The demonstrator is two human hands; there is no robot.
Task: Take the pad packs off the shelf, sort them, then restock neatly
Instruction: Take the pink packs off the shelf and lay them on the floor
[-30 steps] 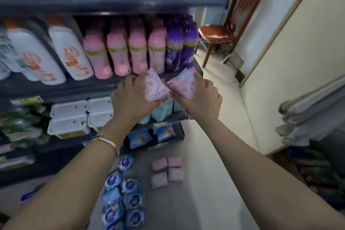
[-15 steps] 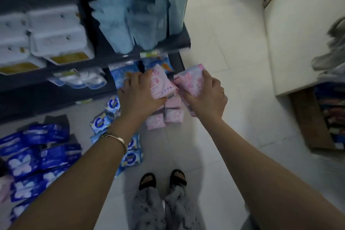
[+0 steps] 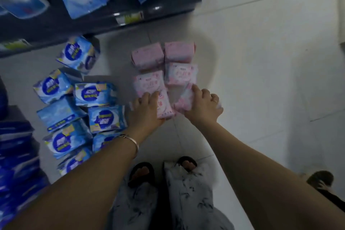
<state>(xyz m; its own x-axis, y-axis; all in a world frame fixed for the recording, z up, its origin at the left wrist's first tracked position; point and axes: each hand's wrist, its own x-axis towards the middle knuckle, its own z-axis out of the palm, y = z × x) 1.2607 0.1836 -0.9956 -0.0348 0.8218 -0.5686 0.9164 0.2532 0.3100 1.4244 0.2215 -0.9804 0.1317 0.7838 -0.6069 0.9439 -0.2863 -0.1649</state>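
The left hand [image 3: 145, 110] grips one pink pack [image 3: 164, 107], the right hand [image 3: 203, 106] a second pink pack [image 3: 182, 102], just near of four pink packs [image 3: 147, 57] on the floor [image 3: 242, 61].

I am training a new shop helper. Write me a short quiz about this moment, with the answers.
1. True or false: the left hand holds a pink pack.
2. How many pink packs lie free on the floor beyond the hands? A two, B four, C seven.
3. Fill in: the blue packs lie to the ___ of the pink ones.
Key: 1 true; 2 B; 3 left.
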